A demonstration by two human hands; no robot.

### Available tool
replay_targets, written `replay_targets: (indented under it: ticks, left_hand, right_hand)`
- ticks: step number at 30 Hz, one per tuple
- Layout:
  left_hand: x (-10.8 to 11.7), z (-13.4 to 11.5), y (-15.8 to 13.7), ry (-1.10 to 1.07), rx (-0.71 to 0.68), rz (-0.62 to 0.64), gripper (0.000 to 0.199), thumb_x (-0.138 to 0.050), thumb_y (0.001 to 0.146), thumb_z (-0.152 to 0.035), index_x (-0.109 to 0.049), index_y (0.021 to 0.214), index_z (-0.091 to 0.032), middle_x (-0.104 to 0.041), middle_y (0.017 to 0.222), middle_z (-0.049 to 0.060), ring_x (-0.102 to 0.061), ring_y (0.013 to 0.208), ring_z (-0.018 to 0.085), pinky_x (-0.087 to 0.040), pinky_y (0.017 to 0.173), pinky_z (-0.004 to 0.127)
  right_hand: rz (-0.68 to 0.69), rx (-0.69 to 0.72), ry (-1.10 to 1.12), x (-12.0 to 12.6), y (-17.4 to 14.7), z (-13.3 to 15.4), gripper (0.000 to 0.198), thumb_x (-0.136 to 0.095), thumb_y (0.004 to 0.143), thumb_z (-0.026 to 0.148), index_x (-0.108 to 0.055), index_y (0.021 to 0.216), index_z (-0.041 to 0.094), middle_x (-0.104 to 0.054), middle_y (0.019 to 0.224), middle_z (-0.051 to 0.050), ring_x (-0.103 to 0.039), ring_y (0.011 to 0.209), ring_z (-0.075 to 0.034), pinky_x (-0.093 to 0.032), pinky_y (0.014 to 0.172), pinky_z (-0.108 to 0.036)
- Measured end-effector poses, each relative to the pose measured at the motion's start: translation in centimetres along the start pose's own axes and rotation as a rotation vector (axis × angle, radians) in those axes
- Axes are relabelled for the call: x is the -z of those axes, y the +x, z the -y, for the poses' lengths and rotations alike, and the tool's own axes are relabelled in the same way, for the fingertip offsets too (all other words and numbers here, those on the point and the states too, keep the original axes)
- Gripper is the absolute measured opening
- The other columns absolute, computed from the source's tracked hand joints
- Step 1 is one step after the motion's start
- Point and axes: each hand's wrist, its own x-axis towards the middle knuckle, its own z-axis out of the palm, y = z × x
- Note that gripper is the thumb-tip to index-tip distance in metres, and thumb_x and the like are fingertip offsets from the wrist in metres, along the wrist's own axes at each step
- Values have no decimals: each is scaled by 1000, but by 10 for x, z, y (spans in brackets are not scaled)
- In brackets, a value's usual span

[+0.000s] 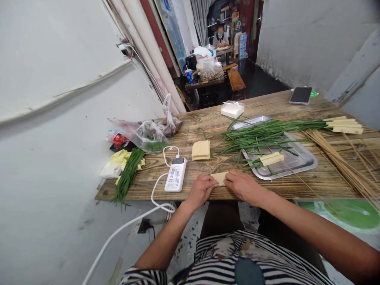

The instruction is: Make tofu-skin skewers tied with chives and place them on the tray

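A pale yellow tofu sheet (219, 178) lies at the table's front edge, between my two hands. My left hand (203, 190) pinches its left end with bent fingers. On the other end my right hand (242, 186) has its fingers closed over the sheet. It looks folded or rolled into a narrow strip, though my fingers cover both ends. A small stack of square tofu sheets (201, 150) sits just beyond my left hand. To the right, finished-looking tofu rolls (271, 159) with green chives (258, 134) inside rest on a metal tray (299, 160), with a skewer (305, 182) through them.
A white power bank (176, 174) with a cable stands left of my hands. Farther left lie a chive bundle (130, 174) and plastic bags (151, 132). Bamboo skewers (344, 158), a phone (301, 95) and a tissue pack (232, 109) are also on the table. A person (220, 39) sits far back.
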Motion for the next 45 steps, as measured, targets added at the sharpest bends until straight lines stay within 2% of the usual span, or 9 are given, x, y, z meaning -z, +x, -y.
replay_targets:
  ticks: [6,10,14,18,28,31,33,38,45]
  left_hand:
    - [-7,6,-5,-72,38,-86,23,-52,93,-29,-73,91,-21,-70,84,5,-61,78,16,-43,73,31]
    - [-8,7,-6,-65,-22,-165,18,-55,92,-29,-71,91,-21,-71,83,4,-62,75,15,-42,75,32]
    - [-2,4,-7,82,-119,-108,18,-52,93,-24,-70,89,-21,-70,83,2,-60,76,14,-36,77,33]
    - [2,2,-10,189,-186,-48,17,-52,94,-25,-66,102,-21,-70,91,4,-58,87,17,-33,79,34]
    - [1,2,-9,197,-131,-32,23,-45,95,-20,-67,101,-24,-66,90,4,-54,83,16,-31,75,33]
    - [2,2,-8,181,-95,-42,22,-47,95,-23,-69,97,-24,-66,89,3,-55,81,15,-32,76,33]
    - [2,3,-7,160,-95,-34,22,-47,95,-24,-69,96,-24,-67,89,3,-56,80,14,-33,77,33]
    - [4,4,-4,110,-88,-17,23,-48,94,-24,-71,96,-26,-68,86,3,-57,78,15,-34,76,33]
    - [4,10,-3,-15,-7,-37,23,-52,93,-32,-73,95,-22,-71,86,5,-62,79,17,-40,77,33]
  right_hand:
    - [20,16,65,-3,2,-3,22,-41,95,18,-60,86,16,-54,86,-7,-43,80,-18,-32,70,-30]
    - [-10,-2,101,-5,0,-3,24,-38,97,17,-59,85,17,-53,84,-6,-42,79,-17,-30,68,-29]
    - [-39,7,52,-8,-2,-2,22,-38,97,17,-59,89,17,-53,87,-6,-41,82,-18,-30,69,-30]
    - [-38,-18,68,-8,0,-2,22,-40,96,18,-59,85,16,-53,86,-6,-39,79,-18,-29,68,-31]
    - [-131,-35,309,-13,2,-6,31,-37,97,21,-58,74,16,-52,79,-4,-40,76,-16,-29,65,-29]
    - [-170,-126,364,-18,0,-6,30,-37,97,25,-58,77,16,-50,78,-3,-42,74,-15,-31,64,-27]
    - [-175,-141,340,-19,-1,-4,29,-37,98,26,-59,81,16,-51,80,-4,-43,75,-15,-32,64,-27]
    - [-150,-26,210,-12,-1,-1,25,-36,98,21,-61,98,16,-54,86,-6,-43,82,-18,-34,71,-29]
    - [-67,-56,169,-7,5,-5,27,-39,96,17,-61,80,16,-53,85,-6,-42,78,-17,-30,64,-28]
